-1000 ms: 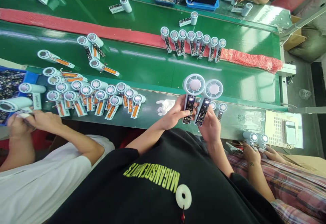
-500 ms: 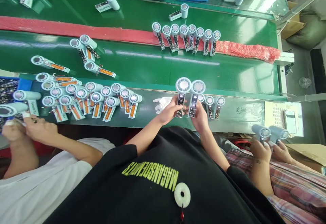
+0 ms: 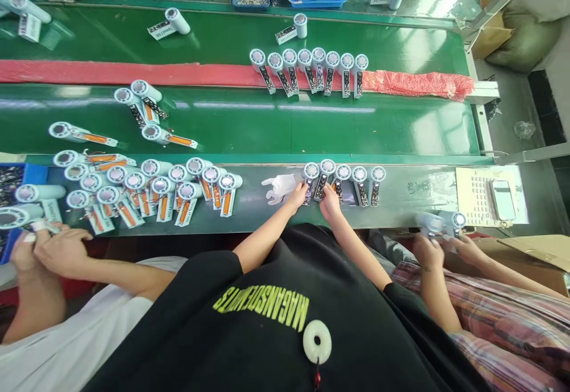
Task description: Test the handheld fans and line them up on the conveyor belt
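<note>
My left hand [image 3: 296, 197] grips the lower end of the exposed black circuit board of a white round-headed handheld fan [image 3: 310, 171]. My right hand [image 3: 330, 203] holds a matching fan [image 3: 327, 167] by its board in the same way. Both fans lie head-away on the grey-green bench strip [image 3: 401, 196], close together. Just to their right stands a row of several similar fans [image 3: 360, 184] with bare boards. A white glove [image 3: 279, 189] lies left of my left hand.
A dense cluster of fans with orange-strip cards [image 3: 164, 193] lies further left. A green conveyor belt [image 3: 249, 120] runs beyond the bench, with a red mesh strip [image 3: 414, 85]. Co-workers' hands [image 3: 427, 249] handle fans at right; others [image 3: 53, 249] work at left.
My hands have moved away from my chest and lowered both fans from upright onto the bench, beside the row of fans. The view has tilted, shifting the scene upward.
</note>
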A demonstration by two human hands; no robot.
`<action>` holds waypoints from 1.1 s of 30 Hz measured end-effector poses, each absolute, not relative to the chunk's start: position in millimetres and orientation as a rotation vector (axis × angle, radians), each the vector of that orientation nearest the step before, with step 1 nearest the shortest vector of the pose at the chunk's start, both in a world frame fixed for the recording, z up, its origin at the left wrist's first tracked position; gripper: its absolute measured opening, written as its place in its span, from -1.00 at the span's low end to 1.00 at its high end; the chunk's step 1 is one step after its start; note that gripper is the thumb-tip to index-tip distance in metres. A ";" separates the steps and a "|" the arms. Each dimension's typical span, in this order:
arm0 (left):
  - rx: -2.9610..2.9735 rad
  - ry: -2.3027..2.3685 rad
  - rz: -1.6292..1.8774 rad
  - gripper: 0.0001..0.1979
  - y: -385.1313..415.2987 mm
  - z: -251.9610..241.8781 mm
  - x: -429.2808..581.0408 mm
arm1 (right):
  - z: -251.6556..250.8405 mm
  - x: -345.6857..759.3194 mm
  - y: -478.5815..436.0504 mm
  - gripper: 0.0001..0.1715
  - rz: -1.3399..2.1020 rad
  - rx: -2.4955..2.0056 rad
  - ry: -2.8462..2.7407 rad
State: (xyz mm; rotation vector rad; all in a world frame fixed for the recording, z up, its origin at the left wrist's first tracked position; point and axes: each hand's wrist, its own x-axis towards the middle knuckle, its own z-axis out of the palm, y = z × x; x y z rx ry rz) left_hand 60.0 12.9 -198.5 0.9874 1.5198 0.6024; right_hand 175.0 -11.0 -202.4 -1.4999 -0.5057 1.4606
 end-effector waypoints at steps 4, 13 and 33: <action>1.101 1.551 0.600 -0.68 13.6 -203.5 55.4 | -194.3 190.8 -32.4 -0.51 1.352 -1.624 -0.641; 1.477 1.589 0.776 -0.64 -5.7 -172.2 70.9 | -194.8 261.7 -47.0 -0.61 0.995 -1.937 -0.929; 1.952 1.443 0.205 -0.51 20.3 -165.4 141.0 | -219.2 249.9 -40.6 -0.73 1.262 -1.835 -0.843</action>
